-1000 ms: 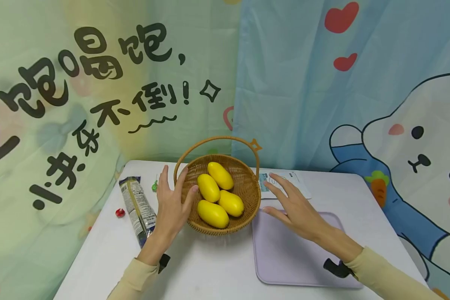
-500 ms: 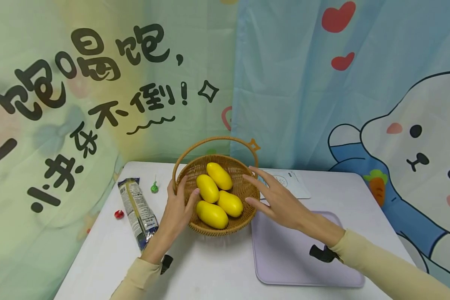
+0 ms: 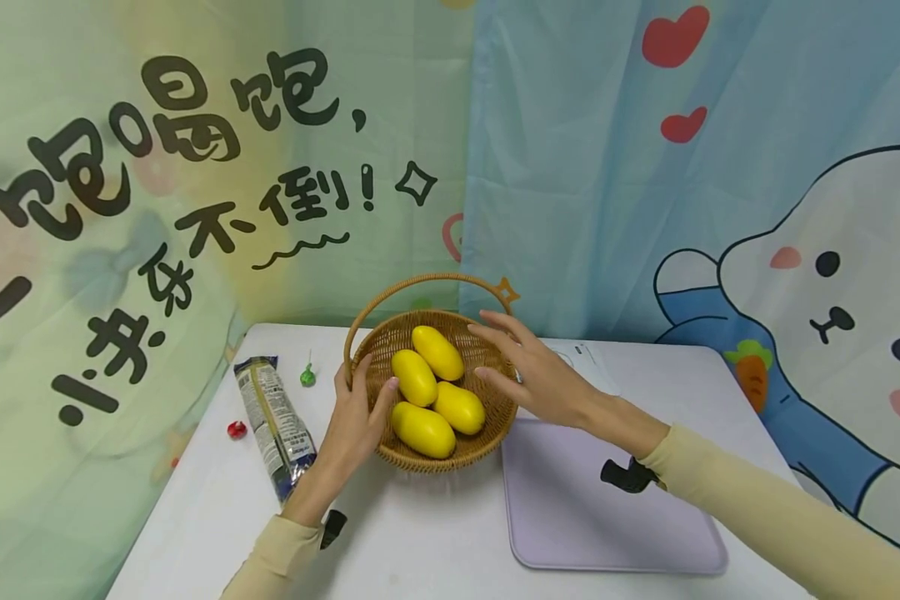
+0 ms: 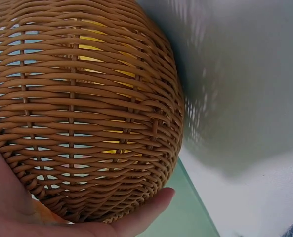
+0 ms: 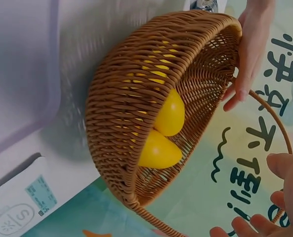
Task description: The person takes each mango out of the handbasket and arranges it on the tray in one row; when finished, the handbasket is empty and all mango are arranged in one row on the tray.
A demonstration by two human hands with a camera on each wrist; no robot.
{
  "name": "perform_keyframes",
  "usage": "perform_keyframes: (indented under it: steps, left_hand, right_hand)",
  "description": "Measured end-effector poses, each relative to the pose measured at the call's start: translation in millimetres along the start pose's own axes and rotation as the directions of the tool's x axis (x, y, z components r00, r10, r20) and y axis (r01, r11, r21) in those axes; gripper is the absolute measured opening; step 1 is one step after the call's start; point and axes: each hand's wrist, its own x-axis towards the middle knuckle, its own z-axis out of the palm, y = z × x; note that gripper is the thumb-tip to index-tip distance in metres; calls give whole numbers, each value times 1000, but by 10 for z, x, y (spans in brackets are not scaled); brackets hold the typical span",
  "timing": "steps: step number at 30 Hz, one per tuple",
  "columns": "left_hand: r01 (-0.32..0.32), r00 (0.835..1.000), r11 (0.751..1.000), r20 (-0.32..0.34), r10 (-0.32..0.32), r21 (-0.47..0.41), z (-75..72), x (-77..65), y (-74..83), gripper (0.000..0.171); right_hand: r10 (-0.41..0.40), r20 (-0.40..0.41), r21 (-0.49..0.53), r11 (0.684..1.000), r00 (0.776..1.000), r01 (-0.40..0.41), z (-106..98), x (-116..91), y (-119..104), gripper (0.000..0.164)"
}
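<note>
A brown wicker basket (image 3: pixel 438 462) with a tall arched handle (image 3: pixel 431 277) stands at the far middle of the white table. Several smooth yellow mangoes (image 3: pixel 423 431) lie inside it; two of the mangoes (image 5: pixel 158 150) show over the rim in the right wrist view. My left hand (image 3: pixel 356 425) is at the basket's left rim, thumb and fingers spread along it, the thumb (image 4: pixel 148 210) extended beside the wicker. Over the right rim hovers my right hand (image 3: pixel 540 375), its fingers loosely spread and holding nothing. In the right wrist view the right hand's fingertips overlap the handle.
A lavender tray (image 3: pixel 607 508) lies at right front, beneath the right forearm. Behind it is a white printed packet (image 5: pixel 22 202). Left of the basket lie a long snack packet (image 3: pixel 273 421), a green lollipop (image 3: pixel 307 377) and a red wrapped candy (image 3: pixel 237 430). Printed curtains (image 3: pixel 390 100) hang behind.
My right hand has moved left from above the tray to over the basket's right rim. My left hand has shifted slightly down against the left rim. The basket and mangoes stay put.
</note>
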Motion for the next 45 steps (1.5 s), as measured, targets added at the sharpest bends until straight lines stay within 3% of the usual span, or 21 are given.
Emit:
perform_keyframes:
  steps: [16, 25, 28, 30, 35, 38, 42, 45]
  left_hand:
    - [18, 1000, 1000, 3, -18, 4, 0, 4, -22, 85]
    - [5, 1000, 1000, -13, -5, 10, -1, 9, -33, 86]
    - [2, 1000, 1000, -18, -2, 8, -3, 12, -32, 87]
    - [3, 1000, 1000, -20, -2, 8, -4, 11, -32, 87]
    - [2, 1000, 1000, -19, -2, 10, -4, 8, -32, 87]
    - [-1, 1000, 1000, -16, 1, 7, -2, 8, -28, 87]
    - [-4, 1000, 1000, -16, 4, 4, 4, 10, -20, 87]
    - [-2, 1000, 1000, -18, 2, 8, 12, 12, -20, 87]
  right_hand:
    - [12, 155, 99, 995, 988, -28, -33, 378, 34, 57]
    - [14, 334, 78, 996, 943, -42, 62, 656, 97, 50]
    - [18, 405, 59, 997, 914, -46, 102, 757, 108, 47]
    - [37, 469, 44, 997, 883, -65, 128, 810, 109, 46]
    - [115, 630, -27, 992, 768, -126, 210, 902, 92, 47]
    - [155, 685, -72, 987, 712, -145, 275, 934, 80, 51]
    - [193, 715, -115, 981, 672, -159, 366, 938, 72, 56]
    - [216, 720, -136, 976, 659, -171, 436, 912, 81, 60]
